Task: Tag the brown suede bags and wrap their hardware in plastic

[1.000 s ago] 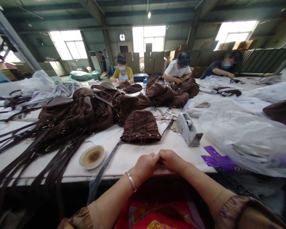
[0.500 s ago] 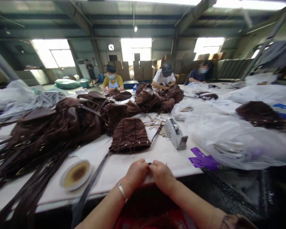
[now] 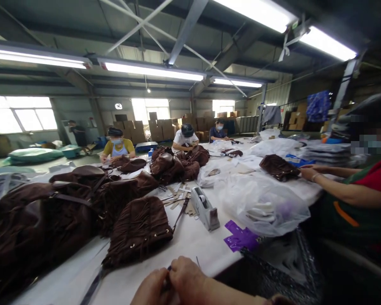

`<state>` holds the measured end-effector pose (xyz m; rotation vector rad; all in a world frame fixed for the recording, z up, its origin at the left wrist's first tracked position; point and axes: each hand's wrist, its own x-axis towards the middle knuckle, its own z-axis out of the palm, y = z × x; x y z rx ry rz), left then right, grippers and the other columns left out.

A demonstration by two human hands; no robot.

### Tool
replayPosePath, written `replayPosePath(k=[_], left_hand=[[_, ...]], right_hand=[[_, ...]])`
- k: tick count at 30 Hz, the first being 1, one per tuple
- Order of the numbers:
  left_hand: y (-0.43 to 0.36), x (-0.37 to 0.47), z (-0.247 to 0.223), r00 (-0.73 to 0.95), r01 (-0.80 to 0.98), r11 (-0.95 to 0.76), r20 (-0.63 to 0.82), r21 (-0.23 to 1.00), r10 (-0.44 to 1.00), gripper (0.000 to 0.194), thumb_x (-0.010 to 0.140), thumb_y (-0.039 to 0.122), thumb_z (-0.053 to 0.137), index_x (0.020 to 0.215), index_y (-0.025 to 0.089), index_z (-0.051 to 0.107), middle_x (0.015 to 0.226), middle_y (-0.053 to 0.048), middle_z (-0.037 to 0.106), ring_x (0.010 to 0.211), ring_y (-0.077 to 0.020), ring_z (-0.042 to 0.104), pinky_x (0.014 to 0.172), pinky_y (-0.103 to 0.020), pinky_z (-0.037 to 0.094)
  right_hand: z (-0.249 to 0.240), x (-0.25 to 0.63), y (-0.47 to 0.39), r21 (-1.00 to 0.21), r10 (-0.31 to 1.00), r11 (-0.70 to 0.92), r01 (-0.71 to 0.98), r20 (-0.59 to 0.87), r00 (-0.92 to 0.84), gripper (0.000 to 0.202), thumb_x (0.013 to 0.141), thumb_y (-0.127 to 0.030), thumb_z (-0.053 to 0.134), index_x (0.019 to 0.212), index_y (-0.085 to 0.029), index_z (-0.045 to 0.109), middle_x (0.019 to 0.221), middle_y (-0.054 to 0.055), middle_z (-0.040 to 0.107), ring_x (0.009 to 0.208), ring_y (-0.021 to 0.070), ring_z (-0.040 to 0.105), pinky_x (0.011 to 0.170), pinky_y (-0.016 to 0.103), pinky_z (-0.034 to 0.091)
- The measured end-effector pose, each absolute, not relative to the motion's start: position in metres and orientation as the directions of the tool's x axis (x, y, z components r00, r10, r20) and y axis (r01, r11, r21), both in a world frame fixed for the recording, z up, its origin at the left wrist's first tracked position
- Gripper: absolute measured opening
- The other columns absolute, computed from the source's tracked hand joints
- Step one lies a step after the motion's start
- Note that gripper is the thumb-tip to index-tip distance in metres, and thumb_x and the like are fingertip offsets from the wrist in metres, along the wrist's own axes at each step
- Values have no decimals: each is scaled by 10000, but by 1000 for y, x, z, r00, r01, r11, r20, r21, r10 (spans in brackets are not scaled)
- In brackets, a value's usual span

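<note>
At the bottom of the head view, my left hand [image 3: 153,289] and my right hand [image 3: 188,277] are pressed together over the table edge. The fingers of both are closed in a pinch on something small and dark, mostly hidden between them. A thin dark end sticks up beside my right hand. Just beyond lies a brown fringed bag [image 3: 139,228] with gold eyelets, its strap trailing toward the front edge. To the right of that bag stands a grey tape dispenser [image 3: 205,210].
More brown bags [image 3: 34,220] are heaped on the left. Cardboard strips [image 3: 178,195] lie behind the dispenser. Purple tape [image 3: 239,236] and clear plastic bags [image 3: 263,207] are on the right, where a co-worker's hands [image 3: 311,173] touch another brown bag [image 3: 277,167]. Other people sit across the table.
The view has swung up and to the right. My hands appear lower, still together. The shallow dish on the left has left the picture, and the co-worker on the right has come into it.
</note>
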<state>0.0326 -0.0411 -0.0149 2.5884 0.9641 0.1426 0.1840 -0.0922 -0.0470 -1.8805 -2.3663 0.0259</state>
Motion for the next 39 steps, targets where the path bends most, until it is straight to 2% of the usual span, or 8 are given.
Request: replayPosePath(k=[5,9,12,15,19,28,33,39], left_hand=[[-31,15,-10,803,583,-725,-125,367,583,578,678,123,593,1200,368,646,1106,19,722,996,-219,642,902,-294,487],[-22,24,0,748,659,-681,-186,319,637,265,835,172,482,915,218,731,857,-40,711,773,-188,629,714,-264,470],[-25,33,4,795,601,-748,-114,281,596,162,800,134,535,780,132,695,743,-40,640,681,-157,538,667,-252,421],[-31,35,-8,749,648,-686,-111,329,654,214,885,214,504,863,116,694,816,-56,619,724,-155,519,710,-267,413],[-43,36,-28,697,680,-651,-22,338,717,312,944,255,430,873,110,697,849,-89,609,727,-170,531,704,-293,417],[-58,48,-24,609,731,-554,-12,398,793,260,928,199,416,954,126,665,932,-115,653,821,-207,619,740,-307,475],[-62,22,-12,687,709,-647,-70,281,723,267,891,276,520,1127,163,569,1007,-113,639,839,-247,650,735,-350,519],[-42,7,-9,815,579,-798,-71,165,576,225,921,125,409,1028,143,606,946,-116,633,808,-233,654,719,-340,535]], right_hand=[[-45,202,-88,-109,901,425,899,145,-408,267,696,-318,703,922,-179,676,875,62,665,767,219,604,631,292,461],[-38,212,-86,-176,886,461,870,156,-438,158,678,-170,683,836,-169,684,854,46,673,766,185,602,666,255,449],[-34,215,-93,-292,896,442,848,192,-401,122,747,-113,611,809,-169,700,819,46,675,781,176,615,695,240,456],[-38,213,-103,-429,936,340,837,241,-257,290,900,-105,426,991,-143,698,950,102,695,912,196,631,825,287,465],[-40,202,-114,-630,966,-40,775,173,190,282,961,-325,470,877,-177,695,831,77,724,769,203,649,724,289,444],[-21,184,-80,-377,990,-143,915,-61,130,287,925,-255,488,739,-167,688,796,105,740,718,188,645,621,268,353],[-13,183,-65,-312,994,-38,949,-107,5,224,859,-174,538,714,-160,709,787,118,745,745,207,657,638,281,349],[-9,183,-56,-266,990,29,964,-126,-65,196,818,-137,557,717,-160,723,814,132,751,786,232,671,649,297,344]])
